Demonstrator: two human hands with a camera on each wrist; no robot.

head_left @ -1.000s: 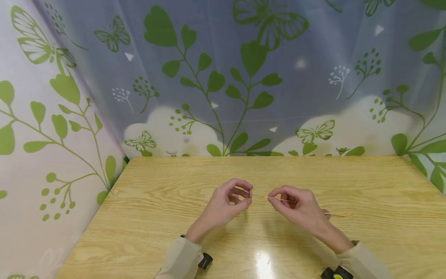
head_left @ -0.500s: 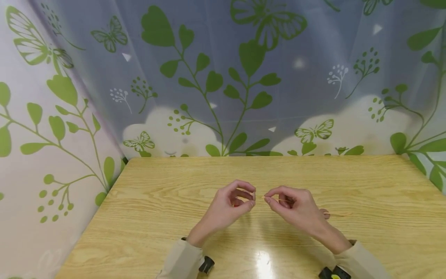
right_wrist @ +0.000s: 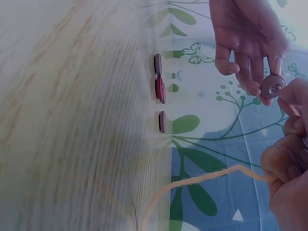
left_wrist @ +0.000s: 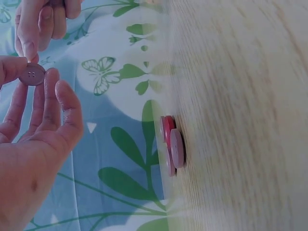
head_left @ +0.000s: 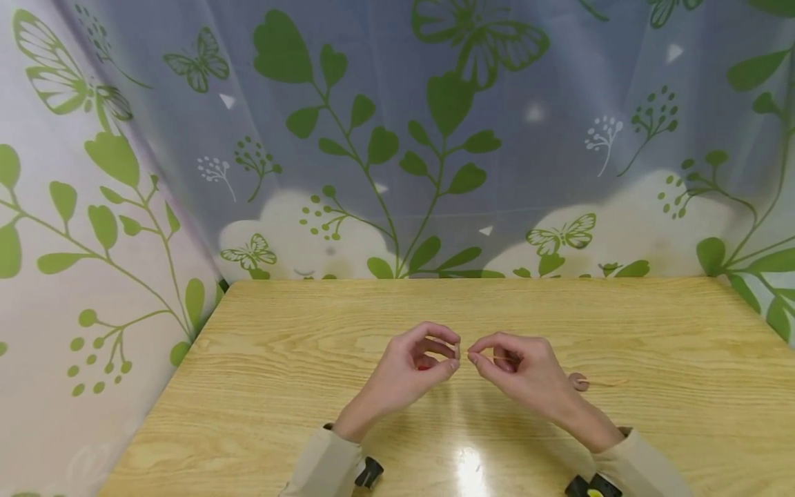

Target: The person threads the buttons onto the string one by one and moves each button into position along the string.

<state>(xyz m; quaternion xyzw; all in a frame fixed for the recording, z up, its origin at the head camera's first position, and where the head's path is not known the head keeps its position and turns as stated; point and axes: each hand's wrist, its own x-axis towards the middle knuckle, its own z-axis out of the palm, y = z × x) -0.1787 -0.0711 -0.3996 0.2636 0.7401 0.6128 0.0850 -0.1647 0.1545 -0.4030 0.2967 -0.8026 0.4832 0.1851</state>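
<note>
My left hand [head_left: 406,366] pinches a round, brownish four-hole button [left_wrist: 32,74] on edge between thumb and fingertips. Facing it, my right hand [head_left: 522,362] pinches a thin yellow-orange cord [right_wrist: 202,178] near its end. In the right wrist view the cord's tip is right at the button's holes, and its length trails from the curled fingers down toward the table. Beside the right wrist in the head view, another brownish button [head_left: 579,382] lies on the table, with a stretch of cord running to its right.
Several buttons lie on the wood-grain table [head_left: 279,414]: a red button [right_wrist: 160,89] among them, a dark button [right_wrist: 158,65] and a brownish one [right_wrist: 162,122]. The left hand partly hides them in the head view. A patterned curtain [head_left: 348,207] stands behind the table.
My left hand has moved slightly right and my right hand slightly left, so the gap between the button and the cord's tip has narrowed. The button by the right wrist shows more fully.
</note>
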